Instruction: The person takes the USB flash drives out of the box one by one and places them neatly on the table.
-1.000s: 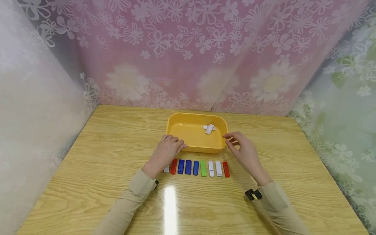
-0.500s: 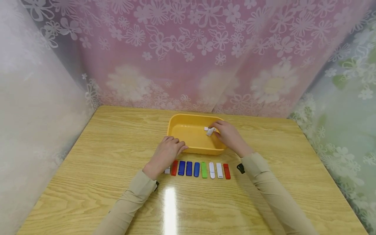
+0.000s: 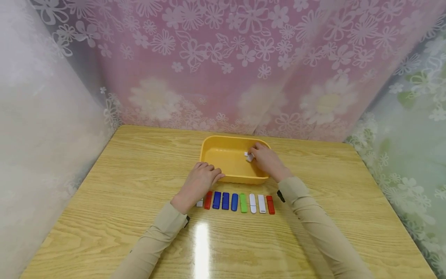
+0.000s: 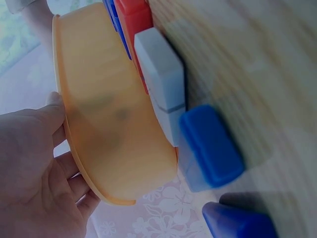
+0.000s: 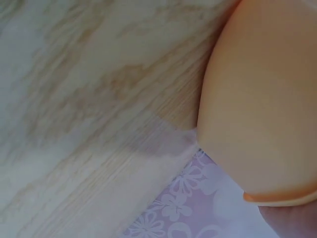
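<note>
A yellow plastic tray (image 3: 223,177) stands on the table, and my left hand (image 3: 199,180) holds its near left rim. The left wrist view shows that hand's thumb and fingers (image 4: 77,186) at the rim, fingertips hidden behind it. My right hand (image 3: 266,159) reaches inside the tray's right end and pinches a white USB stick (image 3: 249,158). A second white piece (image 3: 246,154) shows beside it, mostly covered by the fingers. In the right wrist view only the tray's outer wall (image 5: 262,109) and a sliver of the hand appear.
Several USB sticks lie in a row before the tray, among them a green one (image 3: 243,203) and a red one (image 3: 270,204) at the right end. Blue-capped sticks (image 4: 213,146) lie below my left hand. A floral curtain (image 3: 223,69) hangs behind the table.
My right hand has moved left from outside the tray's right rim down into it, onto the white USB sticks. My left hand stays on the rim.
</note>
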The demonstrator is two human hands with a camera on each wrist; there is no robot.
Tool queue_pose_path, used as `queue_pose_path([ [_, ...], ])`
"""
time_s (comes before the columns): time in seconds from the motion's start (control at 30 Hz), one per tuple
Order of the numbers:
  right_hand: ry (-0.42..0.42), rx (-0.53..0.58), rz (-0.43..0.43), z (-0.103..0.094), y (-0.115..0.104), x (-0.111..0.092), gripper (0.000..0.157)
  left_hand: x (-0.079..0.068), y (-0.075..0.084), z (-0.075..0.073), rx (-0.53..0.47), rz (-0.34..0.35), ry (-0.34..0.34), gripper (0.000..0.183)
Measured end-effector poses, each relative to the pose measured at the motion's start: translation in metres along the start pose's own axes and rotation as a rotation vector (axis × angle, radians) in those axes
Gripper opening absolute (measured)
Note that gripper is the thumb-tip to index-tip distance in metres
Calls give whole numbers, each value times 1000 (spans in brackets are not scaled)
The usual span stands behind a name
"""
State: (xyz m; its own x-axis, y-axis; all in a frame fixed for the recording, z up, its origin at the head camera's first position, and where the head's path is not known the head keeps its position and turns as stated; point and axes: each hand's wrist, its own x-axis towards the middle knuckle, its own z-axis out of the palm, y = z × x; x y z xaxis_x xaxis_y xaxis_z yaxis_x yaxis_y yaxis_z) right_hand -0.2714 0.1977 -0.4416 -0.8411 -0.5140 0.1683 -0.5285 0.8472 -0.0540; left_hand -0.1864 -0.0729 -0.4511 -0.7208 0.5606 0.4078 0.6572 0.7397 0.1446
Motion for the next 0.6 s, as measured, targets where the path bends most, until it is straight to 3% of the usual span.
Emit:
queue_pose_path([
  [0.3,7,67,52,1,0,1,15,0,1,0,-17,-35,-8,28],
  [0.5,70,331,170,-2,1,-1,26,-1,1,-1,-5,-27,4,27],
  [0.6,132,436,186,-10,-2,-8,33,-1,2,-2,2,-13,7,27],
])
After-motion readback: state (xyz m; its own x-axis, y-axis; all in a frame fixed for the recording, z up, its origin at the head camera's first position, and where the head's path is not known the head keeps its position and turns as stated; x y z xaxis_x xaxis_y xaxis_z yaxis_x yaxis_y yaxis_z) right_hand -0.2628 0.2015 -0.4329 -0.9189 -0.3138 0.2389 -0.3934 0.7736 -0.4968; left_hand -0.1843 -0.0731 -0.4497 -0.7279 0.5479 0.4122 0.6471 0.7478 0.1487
